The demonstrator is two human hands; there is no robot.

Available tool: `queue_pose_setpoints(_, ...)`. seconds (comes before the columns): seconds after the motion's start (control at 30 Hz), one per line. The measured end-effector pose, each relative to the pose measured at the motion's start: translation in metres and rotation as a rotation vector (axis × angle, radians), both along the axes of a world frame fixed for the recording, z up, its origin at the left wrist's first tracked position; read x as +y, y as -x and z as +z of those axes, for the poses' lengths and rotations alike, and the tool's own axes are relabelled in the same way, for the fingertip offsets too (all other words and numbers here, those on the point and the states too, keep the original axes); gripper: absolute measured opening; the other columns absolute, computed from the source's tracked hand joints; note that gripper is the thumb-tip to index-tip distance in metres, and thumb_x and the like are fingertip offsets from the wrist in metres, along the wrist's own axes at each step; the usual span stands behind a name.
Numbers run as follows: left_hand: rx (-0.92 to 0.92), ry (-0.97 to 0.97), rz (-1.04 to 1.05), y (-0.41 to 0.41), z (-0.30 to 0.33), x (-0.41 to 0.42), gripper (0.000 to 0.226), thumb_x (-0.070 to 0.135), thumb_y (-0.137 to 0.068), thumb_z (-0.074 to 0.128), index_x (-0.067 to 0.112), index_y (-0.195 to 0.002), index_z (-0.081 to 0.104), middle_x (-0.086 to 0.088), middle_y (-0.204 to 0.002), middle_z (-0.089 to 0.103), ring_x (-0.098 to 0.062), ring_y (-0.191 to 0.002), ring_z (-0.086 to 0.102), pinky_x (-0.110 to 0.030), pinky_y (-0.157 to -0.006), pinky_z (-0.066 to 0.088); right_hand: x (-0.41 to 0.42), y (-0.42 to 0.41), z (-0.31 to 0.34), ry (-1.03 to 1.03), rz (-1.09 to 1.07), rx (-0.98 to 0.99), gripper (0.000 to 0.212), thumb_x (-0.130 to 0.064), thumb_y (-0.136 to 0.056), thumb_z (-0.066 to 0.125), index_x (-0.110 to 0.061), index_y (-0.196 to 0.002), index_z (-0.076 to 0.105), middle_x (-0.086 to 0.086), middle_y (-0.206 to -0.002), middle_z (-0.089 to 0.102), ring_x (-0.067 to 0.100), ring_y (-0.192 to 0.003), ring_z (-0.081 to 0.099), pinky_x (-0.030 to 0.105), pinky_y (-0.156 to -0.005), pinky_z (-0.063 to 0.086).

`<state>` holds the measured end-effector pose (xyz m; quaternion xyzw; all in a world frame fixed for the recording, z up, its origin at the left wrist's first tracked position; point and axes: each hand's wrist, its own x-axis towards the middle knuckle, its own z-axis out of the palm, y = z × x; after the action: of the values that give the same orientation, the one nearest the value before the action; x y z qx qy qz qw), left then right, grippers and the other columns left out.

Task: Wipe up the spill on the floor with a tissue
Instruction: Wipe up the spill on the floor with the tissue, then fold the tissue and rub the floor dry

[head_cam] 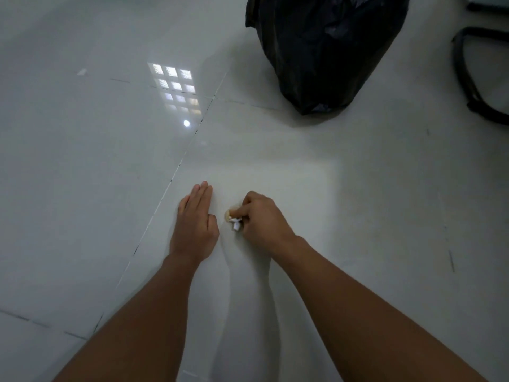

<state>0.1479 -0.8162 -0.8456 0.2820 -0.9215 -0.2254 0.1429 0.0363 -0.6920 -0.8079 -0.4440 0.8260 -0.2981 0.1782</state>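
My right hand (pixel 261 216) is closed around a small crumpled white tissue (pixel 235 223) and presses it down on the glossy white tiled floor (pixel 275 166). Only a scrap of the tissue shows at the thumb side; part of it looks yellowish. My left hand (pixel 194 224) lies flat on the floor just left of the tissue, fingers together and stretched forward, holding nothing. No liquid is clearly visible on the tile around the tissue.
A full black rubbish bag (pixel 322 51) stands on the floor ahead and to the right. A black curved chair base (pixel 473 84) sits at the far right edge. A dark grout line (pixel 176 169) runs diagonally left of my hands.
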Motion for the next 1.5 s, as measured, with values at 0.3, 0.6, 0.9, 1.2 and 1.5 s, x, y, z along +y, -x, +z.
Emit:
queue_pose_setpoints(0.3,-0.065,0.007,-0.072,-0.007,0.004,0.006,0.074,0.03,-0.082,0.016,0.001,-0.149,0.03,-0.014,-0.159,0.026,-0.026,-0.15,0.017,-0.035,-0.122,0.005,0.056,-0.03,0.012,-0.087,0.077,-0.117,0.017,-0.012,-0.078,0.071,-0.018,-0.09,0.081,-0.005,-0.078,0.059,0.013,-0.077,0.06,0.021,-0.069,0.048)
queue_pose_setpoints(0.6,-0.062,-0.015,-0.046,-0.01,0.003,0.018,0.068,0.027,-0.084,0.024,0.006,-0.147,0.037,-0.013,-0.157,0.033,-0.027,-0.149,0.02,-0.046,-0.122,0.007,0.091,0.003,0.013,-0.083,-0.376,-0.193,0.022,-0.019,-0.075,0.077,-0.024,-0.096,0.072,-0.005,-0.094,0.052,0.009,-0.081,0.053,0.018,-0.075,0.045)
queue_pose_setpoints(0.9,0.042,0.121,-0.4,-0.015,0.011,0.059,0.046,0.037,-0.084,0.058,0.021,-0.128,0.058,0.005,-0.131,0.06,-0.015,-0.141,0.038,-0.045,-0.11,0.033,0.105,-0.013,0.011,-0.132,-0.079,-0.227,0.044,-0.038,-0.07,0.079,-0.023,-0.104,0.055,-0.003,-0.108,0.045,0.012,-0.091,0.051,0.023,-0.078,0.047)
queue_pose_setpoints(1.2,0.045,0.111,-0.542,-0.017,0.021,0.063,0.041,0.028,-0.076,0.063,0.024,-0.117,0.066,0.009,-0.12,0.064,-0.011,-0.138,0.041,-0.033,-0.102,0.038,0.099,-0.026,0.0,0.039,-0.191,-0.111,0.018,-0.022,-0.083,0.066,-0.021,-0.09,0.05,-0.003,-0.091,0.055,0.012,-0.077,0.053,0.03,-0.069,0.05)
queue_pose_setpoints(1.5,0.086,-0.195,-0.328,0.013,0.039,0.073,0.009,0.028,-0.086,0.059,0.025,-0.088,0.067,0.01,-0.088,0.07,-0.01,-0.086,0.065,-0.034,-0.077,0.051,0.105,-0.022,0.009,0.249,-0.372,-0.336,0.022,-0.035,-0.08,0.073,-0.023,-0.089,0.057,-0.006,-0.099,0.057,0.005,-0.079,0.062,0.021,-0.069,0.055)
